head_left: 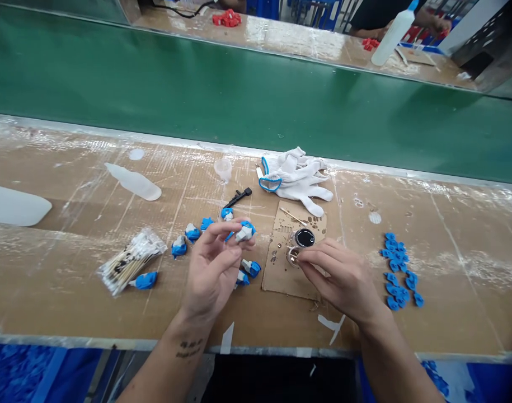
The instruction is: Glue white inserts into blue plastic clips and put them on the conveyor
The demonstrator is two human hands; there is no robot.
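My left hand (214, 268) is raised above the bench, its fingertips pinching a small blue and white plastic part (244, 232). My right hand (343, 277) rests on a cardboard scrap (281, 268), fingers pinched together over a small clear dish (293, 255); what they hold is too small to make out. A small round pot of dark liquid (305, 237) stands just beyond the right fingers. Several more blue and white parts (192, 232) lie around my left hand.
A bag of cotton swabs (130, 260) lies at left. Several blue pieces (398, 271) are heaped at right. White gloves (295, 176), a black clip (239, 197), a clear cup (223, 168) and a lying plastic bottle (134, 181) sit farther back, before a green conveyor belt (239, 95).
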